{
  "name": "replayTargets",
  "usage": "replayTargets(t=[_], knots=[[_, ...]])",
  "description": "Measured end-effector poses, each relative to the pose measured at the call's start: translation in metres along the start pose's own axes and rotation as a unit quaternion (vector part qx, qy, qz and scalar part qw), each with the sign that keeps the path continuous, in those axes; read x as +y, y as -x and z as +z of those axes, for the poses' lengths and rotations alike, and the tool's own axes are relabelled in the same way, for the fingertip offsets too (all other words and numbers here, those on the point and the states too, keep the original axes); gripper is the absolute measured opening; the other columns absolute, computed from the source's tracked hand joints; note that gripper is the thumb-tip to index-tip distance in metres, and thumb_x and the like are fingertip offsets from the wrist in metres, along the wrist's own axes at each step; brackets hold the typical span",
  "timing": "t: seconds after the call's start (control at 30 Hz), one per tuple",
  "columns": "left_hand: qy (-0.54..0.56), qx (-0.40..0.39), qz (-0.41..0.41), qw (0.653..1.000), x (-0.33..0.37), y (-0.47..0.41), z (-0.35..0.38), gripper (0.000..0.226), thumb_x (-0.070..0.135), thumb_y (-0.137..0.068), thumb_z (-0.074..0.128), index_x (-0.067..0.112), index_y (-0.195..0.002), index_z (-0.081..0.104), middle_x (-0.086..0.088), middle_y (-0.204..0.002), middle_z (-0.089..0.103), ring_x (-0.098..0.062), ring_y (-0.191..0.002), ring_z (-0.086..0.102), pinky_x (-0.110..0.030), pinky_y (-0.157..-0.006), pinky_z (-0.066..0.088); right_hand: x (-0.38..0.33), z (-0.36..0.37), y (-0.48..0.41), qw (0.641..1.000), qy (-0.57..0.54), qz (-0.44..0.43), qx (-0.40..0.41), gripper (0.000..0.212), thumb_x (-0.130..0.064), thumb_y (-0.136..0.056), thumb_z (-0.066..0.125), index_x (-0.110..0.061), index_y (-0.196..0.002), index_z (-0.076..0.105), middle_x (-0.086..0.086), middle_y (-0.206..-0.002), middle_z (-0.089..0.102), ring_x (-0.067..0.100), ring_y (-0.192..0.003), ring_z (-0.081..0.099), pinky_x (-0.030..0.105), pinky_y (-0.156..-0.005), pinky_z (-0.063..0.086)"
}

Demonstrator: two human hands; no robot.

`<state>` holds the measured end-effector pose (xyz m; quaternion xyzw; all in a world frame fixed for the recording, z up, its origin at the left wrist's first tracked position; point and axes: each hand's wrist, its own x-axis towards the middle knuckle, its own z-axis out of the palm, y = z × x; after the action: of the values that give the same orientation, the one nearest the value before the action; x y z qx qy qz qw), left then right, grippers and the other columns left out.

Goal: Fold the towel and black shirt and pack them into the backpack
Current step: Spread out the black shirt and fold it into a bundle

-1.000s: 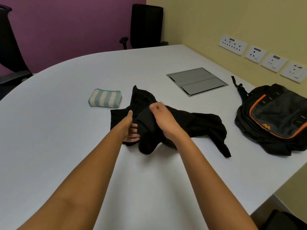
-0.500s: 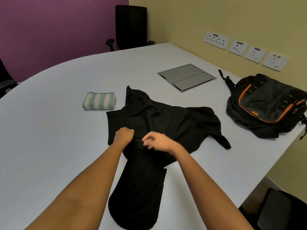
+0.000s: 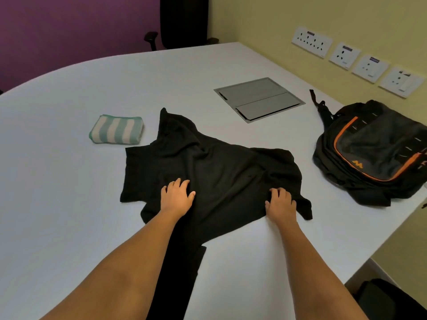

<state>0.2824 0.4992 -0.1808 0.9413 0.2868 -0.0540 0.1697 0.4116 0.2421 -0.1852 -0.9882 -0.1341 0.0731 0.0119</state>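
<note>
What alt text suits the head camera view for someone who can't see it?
A person's left hand and right hand rest on a crumpled black shirt on a white table. A folded striped towel lies beyond it to the left; a black backpack with orange trim lies to the right.

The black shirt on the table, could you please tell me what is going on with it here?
A person has both hands on the black shirt, which lies spread but unfolded on the white table: the left hand presses it with fingers spread, the right hand rests near its right edge. The striped towel lies already folded beyond the shirt, and the backpack sits to the right, neither item packed yet.
</note>
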Motion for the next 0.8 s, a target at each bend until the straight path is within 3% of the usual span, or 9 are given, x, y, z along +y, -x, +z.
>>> replayTargets(t=[0.13, 0.23, 0.33, 0.43, 0.53, 0.63, 0.7, 0.73, 0.8], knots=[[-0.006, -0.051, -0.043, 0.998, 0.001, -0.005, 0.014, 0.061, 0.053, -0.098, 0.025, 0.026, -0.152, 0.011, -0.004, -0.16, 0.007, -0.024, -0.147, 0.006, -0.045, -0.119, 0.004, 0.014, 0.004, -0.014, 0.999, 0.022, -0.048, -0.003, 0.046, -0.042, -0.1, 0.034, -0.016, -0.137, 0.043, 0.01, -0.138, 0.046, 0.028, -0.125, 0.045, 0.039, -0.103, 0.034], [-0.015, -0.069, -0.059, 0.996, 0.001, -0.003, 0.019, 0.061, 0.055, -0.098, 0.018, 0.029, -0.152, 0.004, 0.001, -0.16, -0.003, -0.023, -0.148, -0.002, -0.046, -0.118, -0.002, 0.034, 0.0, -0.005, 0.993, 0.041, -0.082, 0.079, 0.04, -0.04, -0.099, 0.041, -0.01, -0.093, 0.068, 0.012, -0.089, 0.067, 0.031, -0.079, 0.063, 0.039, -0.082, 0.042], [-0.025, -0.074, -0.083, 0.993, -0.003, 0.003, 0.021, 0.059, 0.054, -0.099, 0.014, 0.031, -0.151, -0.001, 0.003, -0.16, -0.007, -0.024, -0.148, -0.004, -0.046, -0.118, -0.003, 0.064, 0.003, 0.021, 0.983, 0.059, -0.08, 0.153, 0.059, -0.041, -0.09, 0.042, -0.012, -0.039, 0.051, 0.005, -0.035, 0.049, 0.026, -0.033, 0.045, 0.035, -0.069, 0.046], [-0.053, -0.069, -0.097, 0.992, -0.007, 0.01, 0.021, 0.058, 0.051, -0.1, 0.013, 0.031, -0.151, -0.004, 0.002, -0.16, -0.007, -0.026, -0.148, -0.003, -0.048, -0.119, -0.001, 0.085, 0.001, 0.039, 0.977, 0.052, -0.08, 0.189, 0.057, -0.045, -0.083, 0.033, -0.019, -0.033, 0.025, -0.004, -0.025, 0.022, 0.017, -0.026, 0.014, 0.023, -0.048, 0.036], [-0.063, -0.048, -0.107, 0.991, -0.003, 0.016, 0.023, 0.057, 0.049, -0.101, 0.015, 0.026, -0.152, 0.006, -0.002, -0.16, 0.002, -0.028, -0.147, 0.005, -0.048, -0.118, 0.004, 0.092, -0.014, 0.037, 0.979, -0.004, -0.036, 0.203, 0.057, -0.048, -0.085, 0.03, -0.017, -0.038, 0.028, -0.01, -0.034, 0.01, 0.013, -0.03, 0.009, 0.012, -0.047, 0.012], [-0.058, 0.019, -0.102, 0.993, 0.003, 0.015, 0.018, 0.053, 0.044, -0.101, 0.021, 0.018, -0.147, 0.029, -0.007, -0.157, 0.02, -0.027, -0.145, 0.017, -0.047, -0.119, 0.01, 0.076, -0.023, 0.014, 0.983, -0.029, -0.006, 0.18, 0.055, -0.049, -0.094, 0.026, -0.015, -0.069, 0.061, 0.0, -0.053, 0.054, 0.019, -0.044, 0.048, 0.026, -0.05, 0.038], [-0.059, 0.042, -0.077, 0.994, 0.001, 0.01, 0.015, 0.051, 0.042, -0.102, 0.023, 0.019, -0.147, 0.028, -0.006, -0.158, 0.018, -0.025, -0.146, 0.013, -0.045, -0.118, 0.009, 0.057, -0.025, -0.006, 0.991, -0.058, -0.012, 0.121, 0.042, -0.045, -0.097, 0.034, -0.019, -0.118, 0.059, 0.005, -0.106, 0.067, 0.023, -0.095, 0.064, 0.039, -0.085, 0.048], [-0.058, 0.038, -0.067, 0.995, -0.002, 0.006, 0.015, 0.052, 0.042, -0.102, 0.023, 0.021, -0.149, 0.024, -0.005, -0.159, 0.014, -0.024, -0.147, 0.01, -0.045, -0.118, 0.008, 0.047, -0.023, -0.013, 0.994, -0.074, -0.012, 0.079, 0.045, -0.045, -0.097, 0.037, -0.02, -0.134, 0.047, 0.006, -0.131, 0.056, 0.024, -0.119, 0.053, 0.042, -0.1, 0.04], [-0.052, 0.014, -0.068, 0.996, -0.008, 0.002, 0.018, 0.055, 0.045, -0.101, 0.02, 0.026, -0.152, 0.01, -0.003, -0.16, 0.005, -0.023, -0.148, 0.003, -0.046, -0.119, 0.004, 0.028, -0.015, -0.023, 0.996, -0.084, -0.013, -0.01, 0.058, -0.049, -0.098, 0.034, -0.023, -0.148, 0.024, 0.004, -0.156, 0.023, 0.026, -0.143, 0.022, 0.047, -0.114, 0.021]])
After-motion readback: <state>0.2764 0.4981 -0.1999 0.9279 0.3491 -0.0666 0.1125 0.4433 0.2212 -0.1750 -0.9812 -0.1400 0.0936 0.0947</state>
